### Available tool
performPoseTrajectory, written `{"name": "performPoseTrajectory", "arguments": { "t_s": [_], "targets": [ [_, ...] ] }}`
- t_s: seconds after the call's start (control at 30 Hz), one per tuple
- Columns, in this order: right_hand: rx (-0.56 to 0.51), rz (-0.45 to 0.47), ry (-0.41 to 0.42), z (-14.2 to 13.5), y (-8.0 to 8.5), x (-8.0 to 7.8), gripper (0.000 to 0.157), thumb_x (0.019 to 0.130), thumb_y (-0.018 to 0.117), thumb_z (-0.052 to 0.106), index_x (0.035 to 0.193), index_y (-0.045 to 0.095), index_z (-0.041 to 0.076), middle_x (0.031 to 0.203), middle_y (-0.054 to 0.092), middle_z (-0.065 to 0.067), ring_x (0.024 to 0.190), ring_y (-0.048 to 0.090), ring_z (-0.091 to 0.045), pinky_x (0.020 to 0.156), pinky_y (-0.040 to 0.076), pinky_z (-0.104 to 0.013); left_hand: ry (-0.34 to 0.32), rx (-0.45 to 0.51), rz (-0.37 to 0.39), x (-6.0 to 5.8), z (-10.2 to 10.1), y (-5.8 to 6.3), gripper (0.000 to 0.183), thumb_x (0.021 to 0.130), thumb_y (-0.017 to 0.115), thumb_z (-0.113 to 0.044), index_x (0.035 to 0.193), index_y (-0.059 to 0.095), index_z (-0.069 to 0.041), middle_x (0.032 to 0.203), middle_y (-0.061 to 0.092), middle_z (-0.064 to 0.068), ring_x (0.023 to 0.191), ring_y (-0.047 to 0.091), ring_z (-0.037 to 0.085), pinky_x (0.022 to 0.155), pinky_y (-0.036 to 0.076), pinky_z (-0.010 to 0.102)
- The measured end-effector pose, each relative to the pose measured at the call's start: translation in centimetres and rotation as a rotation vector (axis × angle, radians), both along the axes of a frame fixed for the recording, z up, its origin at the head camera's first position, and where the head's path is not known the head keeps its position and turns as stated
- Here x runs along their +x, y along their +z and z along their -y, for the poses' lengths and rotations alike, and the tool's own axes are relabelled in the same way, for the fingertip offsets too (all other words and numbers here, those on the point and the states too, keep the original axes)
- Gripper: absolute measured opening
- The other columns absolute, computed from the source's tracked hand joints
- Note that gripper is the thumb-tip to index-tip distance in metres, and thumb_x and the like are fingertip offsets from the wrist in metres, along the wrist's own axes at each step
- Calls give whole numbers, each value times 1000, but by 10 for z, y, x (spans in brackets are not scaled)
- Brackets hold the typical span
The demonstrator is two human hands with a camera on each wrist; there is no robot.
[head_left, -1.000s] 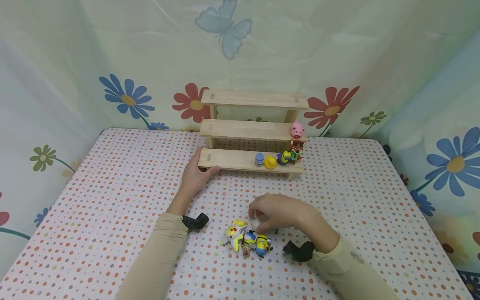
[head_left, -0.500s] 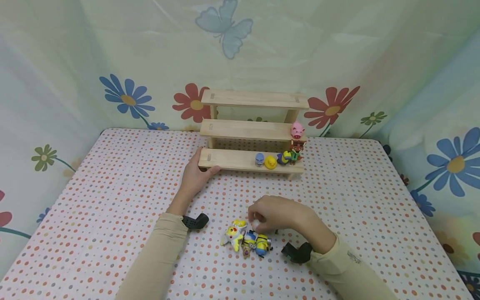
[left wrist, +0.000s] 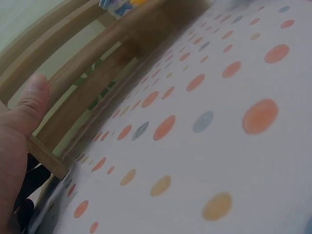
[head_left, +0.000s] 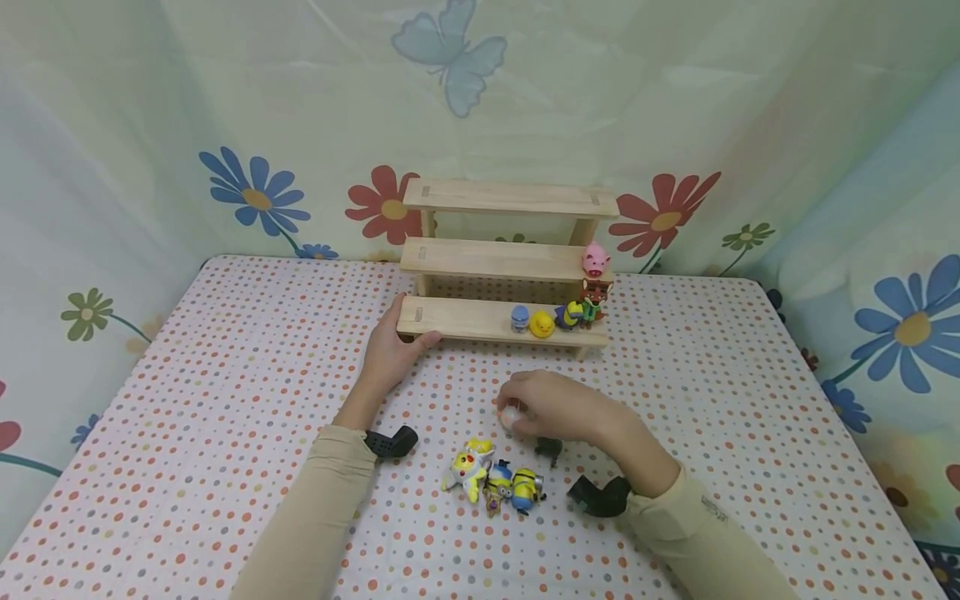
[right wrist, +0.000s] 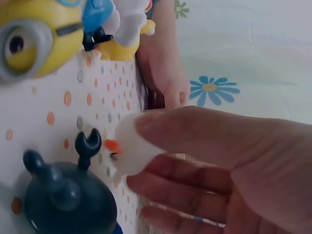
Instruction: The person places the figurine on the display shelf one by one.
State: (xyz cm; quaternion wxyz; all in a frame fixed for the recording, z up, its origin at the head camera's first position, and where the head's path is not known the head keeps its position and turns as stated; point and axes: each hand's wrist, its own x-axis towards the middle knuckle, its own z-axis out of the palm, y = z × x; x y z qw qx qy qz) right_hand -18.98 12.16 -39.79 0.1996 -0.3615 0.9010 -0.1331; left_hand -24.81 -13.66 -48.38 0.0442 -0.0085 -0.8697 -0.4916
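Note:
My left hand (head_left: pixel 386 354) grips the left end of the lowest board of a three-tier wooden display shelf (head_left: pixel 480 317), thumb along its front edge. In the left wrist view the thumb (left wrist: pixel 34 97) lies against the wood. My right hand (head_left: pixel 562 406) pinches a small white toy figure (right wrist: pixel 134 146) with an orange beak-like spot, between thumb and fingers. Close below that hand stands a dark toy with a claw-like arm (right wrist: pixel 70 195). Nearer me lie a yellow-and-white figure (head_left: pixel 468 468), a blue-capped figure (head_left: pixel 498 482) and a minion figure (head_left: pixel 526 490).
On the shelf's lowest board, toward the right, stand a blue figure (head_left: pixel 520 318), a yellow duck (head_left: pixel 542 323), a purple-and-yellow figure (head_left: pixel 569 315) and a fox figure (head_left: pixel 594 302). A pink pig (head_left: pixel 595 259) sits on the middle board. A dotted cloth (head_left: pixel 697 400) covers the table.
My right hand has moved forward from the toy group toward the shelf, carrying the white figure. The dark toy now shows more fully below it. My left hand has stayed put.

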Motion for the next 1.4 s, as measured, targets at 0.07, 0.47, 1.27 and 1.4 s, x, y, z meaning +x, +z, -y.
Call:
{"name": "performPoseTrajectory", "arguments": {
  "t_s": [0.07,0.47,1.27,1.4],
  "targets": [
    [-7,-37,-25,0,1,-1,25,87,69,18,111,68,13,109,64,2,90,58,-10,78,50,-29,-1,0,-3,0,0,0,102,79,69,-55,153,16,-10,155,28,11,143,28,28,116,25,45],
    [-120,-188,-93,-2,7,-6,30,84,72,17,112,66,10,107,60,-2,82,56,-12,69,48,-25,-3,9,-13,-1,2,-1,99,80,69,-52,153,16,-10,155,29,11,142,29,27,116,26,45],
    [-399,-318,-373,-13,5,-20,32,86,71,25,113,67,9,101,68,-5,75,63,-14,64,54,-26,-13,22,-30,-1,0,0,100,79,70,-53,153,18,-10,153,32,12,141,32,29,115,27,46],
    [-428,-365,-430,-15,7,-23,25,86,71,26,104,69,9,102,70,-8,78,69,-18,67,58,-31,-2,22,-18,0,-1,1,100,79,70,-53,153,18,-11,153,32,11,141,31,27,115,27,45]
  ]
}}
